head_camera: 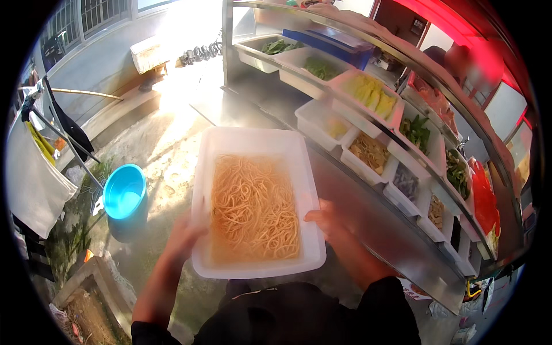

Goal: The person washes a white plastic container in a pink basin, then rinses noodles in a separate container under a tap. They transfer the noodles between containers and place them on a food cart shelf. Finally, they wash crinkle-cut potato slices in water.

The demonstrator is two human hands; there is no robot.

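Note:
Between my two hands is a white plastic tub point(254, 140), held up in front of my body. Pale noodles point(254, 207) lie in cloudy brownish liquid inside it. My left hand point(187, 235) grips the tub's left side; most of its fingers are hidden behind the wall. On the right side, my right hand point(327, 217) has its thumb over the rim and the other fingers out of sight underneath.
To my right a metal food stall point(353, 224) carries white bins of leafy greens point(321, 68), cabbage leaves point(374, 95) and brown slices point(368, 151). A blue bucket point(125, 192) stands left on the concrete floor. Laundry point(36, 172) hangs farther left. Someone point(459, 60) is behind the stall.

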